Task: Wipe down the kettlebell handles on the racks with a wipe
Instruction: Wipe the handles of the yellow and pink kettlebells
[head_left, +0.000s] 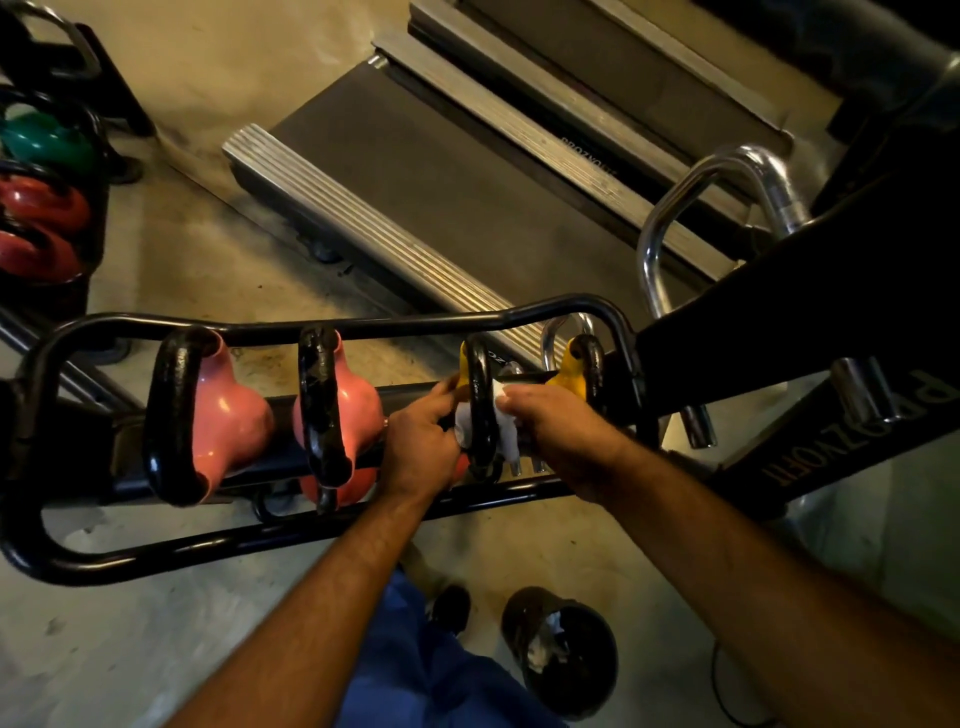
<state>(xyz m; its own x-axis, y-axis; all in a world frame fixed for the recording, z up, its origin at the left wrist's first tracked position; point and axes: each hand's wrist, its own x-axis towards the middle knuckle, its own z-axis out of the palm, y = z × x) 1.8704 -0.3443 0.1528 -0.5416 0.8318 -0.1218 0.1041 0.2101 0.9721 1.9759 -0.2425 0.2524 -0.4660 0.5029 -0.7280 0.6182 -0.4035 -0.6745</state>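
A black tubular rack (291, 326) carries two pink kettlebells (228, 415) (358, 410) and two yellow ones, each with a black handle. A white wipe (506, 431) is wrapped around the black handle (480, 384) of the nearer yellow kettlebell (463, 375). My left hand (421, 441) pinches the wipe on the handle's left side. On the right side my right hand (556, 426) grips the wipe's other end. The second yellow kettlebell (569, 376) sits just to the right, untouched.
A second rack at the far left holds green (44, 137) and red (44, 205) kettlebells. Treadmill decks (415, 171) lie beyond the rack. A black machine frame (810, 306) with chrome bars stands to the right. A dark bin (563, 652) with used wipes stands on the floor by my foot.
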